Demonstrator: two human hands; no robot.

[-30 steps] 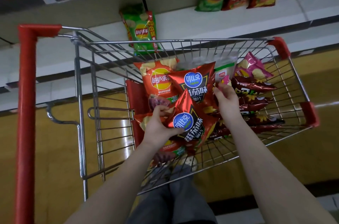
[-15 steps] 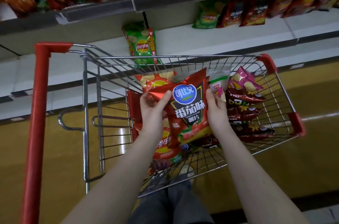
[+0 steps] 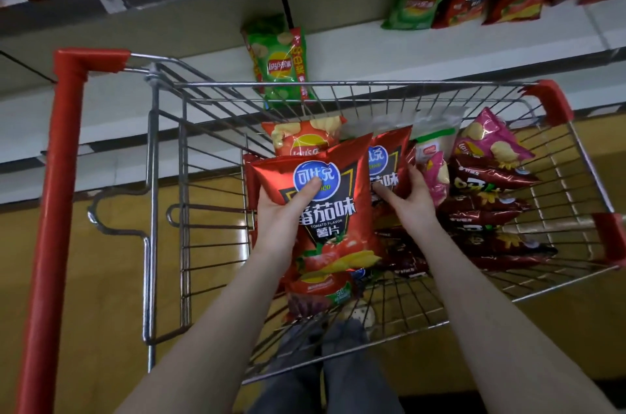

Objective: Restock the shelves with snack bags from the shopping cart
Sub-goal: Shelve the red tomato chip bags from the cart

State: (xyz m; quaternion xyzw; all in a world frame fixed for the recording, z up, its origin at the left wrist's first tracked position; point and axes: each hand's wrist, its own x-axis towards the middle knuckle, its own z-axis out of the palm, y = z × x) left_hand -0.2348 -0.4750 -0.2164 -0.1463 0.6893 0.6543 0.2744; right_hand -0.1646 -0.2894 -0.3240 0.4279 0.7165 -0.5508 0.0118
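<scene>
The red chip bag (image 3: 325, 203) is held upright over the middle of the cart (image 3: 406, 84), its long axis running from the person toward the cart's far rim and its label facing the camera. The left hand (image 3: 281, 213) grips its left edge, thumb laid across the front and fingers hidden behind. A second red bag (image 3: 388, 166) of the same kind stands inside the cart just to the right, partly covered by the first. The right hand (image 3: 415, 197) pinches its right edge, thumb on the front. With a bag in each hand, the next move looks like a lift over the cart's far rim. The shelf (image 3: 440, 51) lies beyond that rim, with a green bag (image 3: 277, 64) on it. Dark red bags (image 3: 487, 213) and a pink bag (image 3: 491, 139) fill the cart's right side, and a yellow floor (image 3: 101, 278) shows beneath the cart
</scene>
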